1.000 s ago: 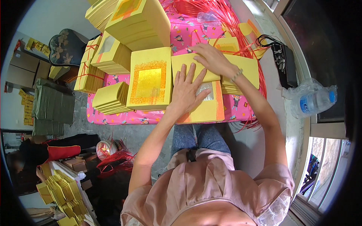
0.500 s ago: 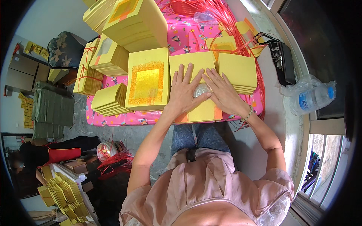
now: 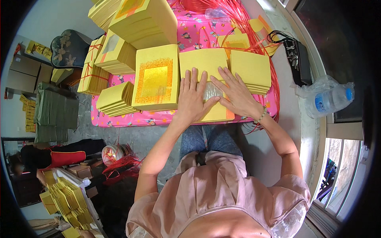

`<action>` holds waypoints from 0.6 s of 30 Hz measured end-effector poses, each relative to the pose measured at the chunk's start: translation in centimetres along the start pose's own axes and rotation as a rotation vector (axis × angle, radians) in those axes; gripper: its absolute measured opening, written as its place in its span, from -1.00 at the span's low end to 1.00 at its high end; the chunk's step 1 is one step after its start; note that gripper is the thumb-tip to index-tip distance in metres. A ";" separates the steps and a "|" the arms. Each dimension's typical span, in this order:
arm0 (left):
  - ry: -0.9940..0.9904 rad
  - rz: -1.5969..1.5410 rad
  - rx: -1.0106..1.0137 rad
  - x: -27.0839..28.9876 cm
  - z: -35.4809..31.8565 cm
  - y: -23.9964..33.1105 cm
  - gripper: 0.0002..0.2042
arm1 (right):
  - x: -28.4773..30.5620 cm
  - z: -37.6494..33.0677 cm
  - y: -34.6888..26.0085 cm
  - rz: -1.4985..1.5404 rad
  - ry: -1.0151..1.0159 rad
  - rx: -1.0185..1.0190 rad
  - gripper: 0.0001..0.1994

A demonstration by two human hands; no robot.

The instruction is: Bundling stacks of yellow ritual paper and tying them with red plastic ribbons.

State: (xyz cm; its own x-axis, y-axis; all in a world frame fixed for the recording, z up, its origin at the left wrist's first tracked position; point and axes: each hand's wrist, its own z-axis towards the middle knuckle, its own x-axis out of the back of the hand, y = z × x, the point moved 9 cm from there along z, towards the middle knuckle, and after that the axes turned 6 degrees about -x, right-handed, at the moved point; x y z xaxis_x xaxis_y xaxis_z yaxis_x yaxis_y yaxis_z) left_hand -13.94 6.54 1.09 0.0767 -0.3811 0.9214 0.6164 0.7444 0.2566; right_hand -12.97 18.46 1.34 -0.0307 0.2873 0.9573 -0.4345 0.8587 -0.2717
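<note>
My left hand (image 3: 192, 98) and my right hand (image 3: 238, 96) lie flat on a yellow paper sheet (image 3: 210, 116) at the table's near edge. Both are open, fingers stretched out and pointing away from me. A silvery patch (image 3: 213, 91) on the paper shows between them, along with a strip of orange. My fingertips reach the near part of a plain yellow folded piece (image 3: 203, 59) just beyond. Left of my left hand stands a thick stack of yellow paper (image 3: 156, 81) with a gold square framed in orange. A pile of folded yellow paper (image 3: 251, 66) sits beyond my right hand.
More yellow stacks (image 3: 145, 22) and red-tied bundles (image 3: 92, 77) fill the pink table's (image 3: 135, 122) left side. Red plastic strands (image 3: 242, 23) run down its right. A black pouch with keys (image 3: 297, 63) and a plastic bottle (image 3: 329, 102) lie on the right ledge.
Both hands have slid slightly nearer to me over the paper, still flat. The left fingers are a little closer together. The whole view has shifted slightly.
</note>
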 end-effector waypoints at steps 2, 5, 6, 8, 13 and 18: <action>0.011 -0.034 -0.001 -0.2 0.1 -0.2 -0.19 | 0.0 0.2 0.1 -0.007 -0.006 -0.013 -0.32; -0.001 -0.053 0.011 -0.7 0.0 -0.7 -0.19 | 0.0 0.2 -0.1 0.001 0.012 -0.011 -0.35; 0.000 -0.052 0.009 -0.7 0.0 -0.7 -0.19 | 0.1 0.3 -0.1 0.000 0.013 -0.011 -0.35; 0.006 -0.070 0.019 -0.7 0.0 -0.8 -0.20 | 1.0 0.6 -0.2 -0.056 0.102 0.015 -0.45; 0.060 -0.091 0.019 0.0 -0.2 -1.0 -0.24 | 2.7 2.5 -0.2 -0.023 0.225 0.069 -0.60; 0.247 -0.100 -0.031 3.4 -0.9 1.4 -0.38 | 3.0 3.4 0.5 -0.131 0.366 0.189 -0.67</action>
State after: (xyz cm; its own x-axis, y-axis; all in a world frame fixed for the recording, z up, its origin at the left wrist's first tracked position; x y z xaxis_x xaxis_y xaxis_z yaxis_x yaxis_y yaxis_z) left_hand -12.11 5.77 4.25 0.2014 -0.5768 0.7917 0.6536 0.6811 0.3300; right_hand -16.36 18.35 4.44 0.3422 0.3423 0.8751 -0.5718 0.8148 -0.0951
